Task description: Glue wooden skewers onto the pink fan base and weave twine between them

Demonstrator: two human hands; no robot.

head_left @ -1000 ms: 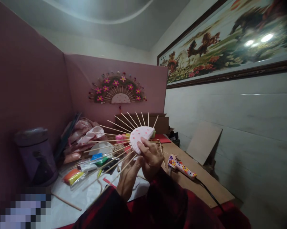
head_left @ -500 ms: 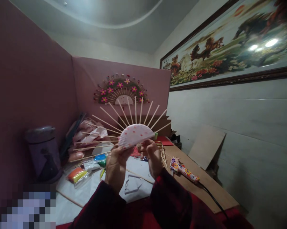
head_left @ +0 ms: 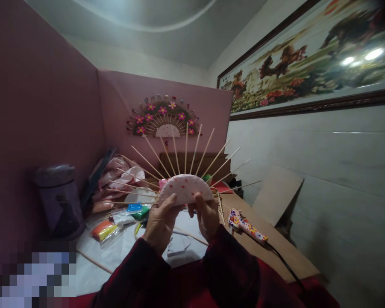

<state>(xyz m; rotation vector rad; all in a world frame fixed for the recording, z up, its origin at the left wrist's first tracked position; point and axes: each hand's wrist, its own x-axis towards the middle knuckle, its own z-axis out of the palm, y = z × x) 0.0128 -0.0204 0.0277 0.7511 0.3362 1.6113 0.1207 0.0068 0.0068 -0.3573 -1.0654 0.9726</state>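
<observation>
I hold up a half-round pink dotted paper piece (head_left: 185, 187) with several thin wooden sticks (head_left: 195, 149) fanning out of its top edge. My left hand (head_left: 161, 223) pinches its lower left corner. My right hand (head_left: 207, 216) grips its lower right edge from below. The fan stands upright in front of me, above the white sheet (head_left: 121, 252) on the table. Both sleeves are dark red.
A finished flower fan (head_left: 163, 119) hangs on the pink back board. Colored clay packets (head_left: 105, 229), cloth and a purple jar (head_left: 59, 201) lie at left. A dotted glue gun (head_left: 245, 226) with its cord rests on the wooden board (head_left: 275, 248) at right.
The stick fan turned from tilted left to upright and level. My left hand moved from under the sticks up to the paper's left corner; the right stayed on its right edge.
</observation>
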